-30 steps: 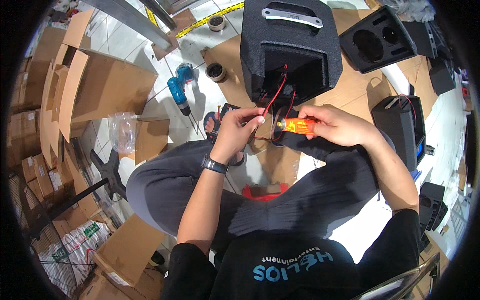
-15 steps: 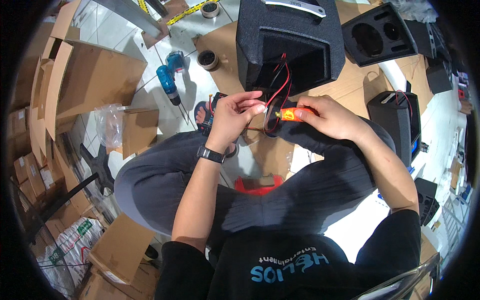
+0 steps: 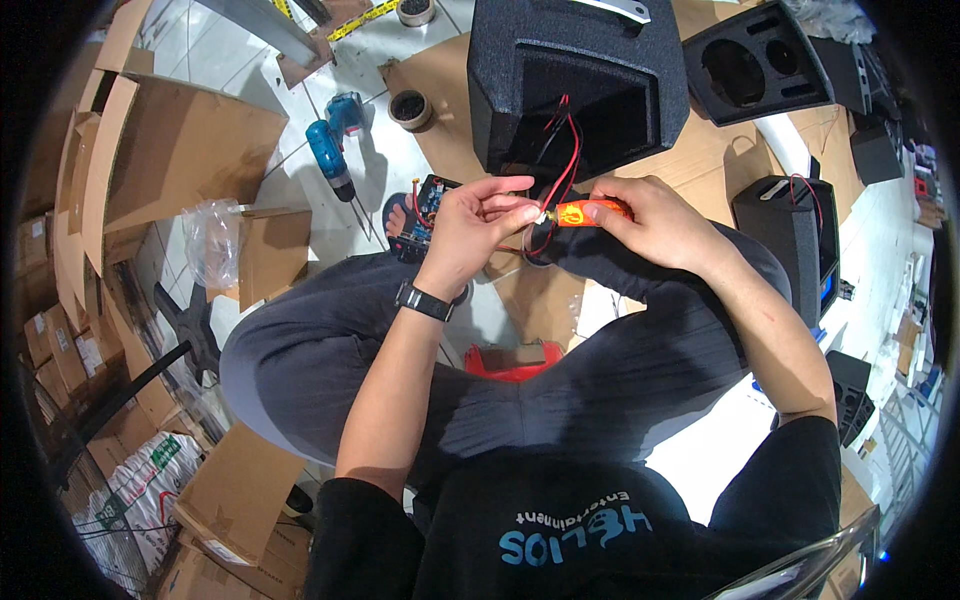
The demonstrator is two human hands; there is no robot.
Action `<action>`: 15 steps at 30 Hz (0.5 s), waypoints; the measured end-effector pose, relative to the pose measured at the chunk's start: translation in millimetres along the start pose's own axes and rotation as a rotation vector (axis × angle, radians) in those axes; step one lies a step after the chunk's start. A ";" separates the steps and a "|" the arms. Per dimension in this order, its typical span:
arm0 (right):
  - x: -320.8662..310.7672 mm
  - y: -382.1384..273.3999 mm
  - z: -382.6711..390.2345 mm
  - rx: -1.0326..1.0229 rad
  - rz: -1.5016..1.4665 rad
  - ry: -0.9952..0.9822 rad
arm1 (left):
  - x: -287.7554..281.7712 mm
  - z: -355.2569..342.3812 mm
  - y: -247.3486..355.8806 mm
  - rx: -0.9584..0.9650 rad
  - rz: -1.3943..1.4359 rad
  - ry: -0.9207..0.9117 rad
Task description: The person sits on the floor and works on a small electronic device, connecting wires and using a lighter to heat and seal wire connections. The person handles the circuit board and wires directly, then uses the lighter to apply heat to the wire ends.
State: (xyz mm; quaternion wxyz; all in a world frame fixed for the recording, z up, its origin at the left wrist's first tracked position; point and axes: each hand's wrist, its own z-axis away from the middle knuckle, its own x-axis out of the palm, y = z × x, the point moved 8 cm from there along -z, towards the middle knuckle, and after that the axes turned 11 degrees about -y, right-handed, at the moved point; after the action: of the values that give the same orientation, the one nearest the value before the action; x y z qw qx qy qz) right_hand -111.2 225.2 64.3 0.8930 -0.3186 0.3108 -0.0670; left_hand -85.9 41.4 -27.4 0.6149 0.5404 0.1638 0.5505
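Wiring looks unfinished, I judge; left hand [image 3: 470, 222] pinches the end of the red and black wires [image 3: 560, 165] against the tip of an orange lighter [image 3: 590, 213] gripped in the right hand [image 3: 655, 222]; beyond, the wires run loose from the open black speaker cabinet [image 3: 575, 85], circuit board [image 3: 428, 210] lying unmounted beside it

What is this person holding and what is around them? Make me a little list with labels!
right hand: holds an orange tool
left hand: pinches the wires at the tool's tip
wires: red and black, run into the black speaker box
drill: blue, lying on the floor
tape roll: beside the drill
seat: person sits cross-legged on the floor
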 end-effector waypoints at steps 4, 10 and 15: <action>0.0 0.3 -1.1 -0.010 0.003 0.017 | 1.5 -1.3 1.1 0.009 -0.005 -0.010; -1.6 -1.9 -0.6 -0.011 0.039 0.038 | 1.8 -1.4 1.6 0.019 -0.018 -0.019; 2.0 -2.5 3.8 0.008 0.027 0.016 | 6.5 5.2 1.7 0.011 -0.016 -0.028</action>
State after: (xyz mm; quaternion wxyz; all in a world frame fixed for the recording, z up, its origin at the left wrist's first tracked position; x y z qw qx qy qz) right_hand -107.2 224.5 67.2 0.8924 -0.3105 0.3220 -0.0589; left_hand -80.4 44.1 -21.6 0.6186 0.5498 0.1624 0.5373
